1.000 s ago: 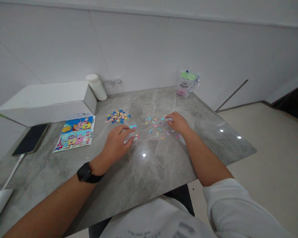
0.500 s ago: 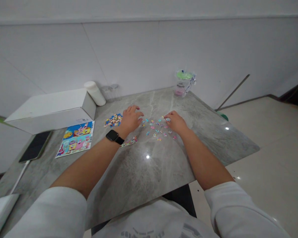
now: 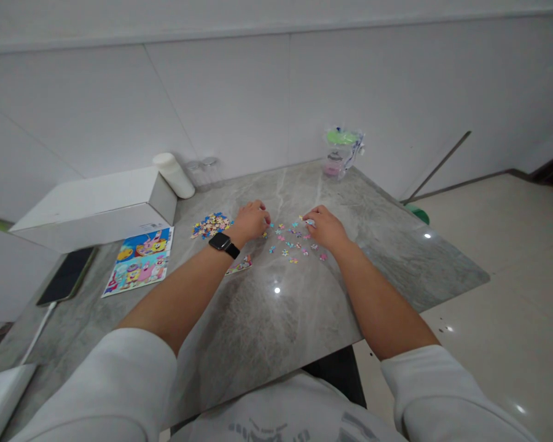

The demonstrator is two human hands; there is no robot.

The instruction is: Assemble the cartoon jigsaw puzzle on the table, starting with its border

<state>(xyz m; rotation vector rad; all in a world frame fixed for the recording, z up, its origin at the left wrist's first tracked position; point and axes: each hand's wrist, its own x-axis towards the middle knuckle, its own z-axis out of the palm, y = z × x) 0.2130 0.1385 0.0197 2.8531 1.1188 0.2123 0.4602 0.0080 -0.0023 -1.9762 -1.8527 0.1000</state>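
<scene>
My left hand point(image 3: 252, 220), with a black watch on its wrist, is at the left edge of the scattered puzzle pieces point(image 3: 291, 245), its fingers bent and closed at a piece too small to make out. At their right side is my right hand point(image 3: 325, 226), thumb and forefinger pinched on a small puzzle piece point(image 3: 309, 222). A heap of mixed puzzle pieces point(image 3: 211, 224) lies left of my left hand. Partly behind my left wrist, a small colourful assembled-looking patch point(image 3: 242, 264) lies on the grey table point(image 3: 276, 331).
At the left are a cartoon picture sheet point(image 3: 141, 261), a phone point(image 3: 67, 276) with a white cable, and a long white box point(image 3: 96, 205). A white bottle point(image 3: 175, 176) leans by the box, near clear cups point(image 3: 209, 172). A plastic bag point(image 3: 341, 153) stands at the back edge.
My left hand has moved right, from beside the heap to the scattered pieces, and its fingers have drawn together. My right hand has stayed nearly in place.
</scene>
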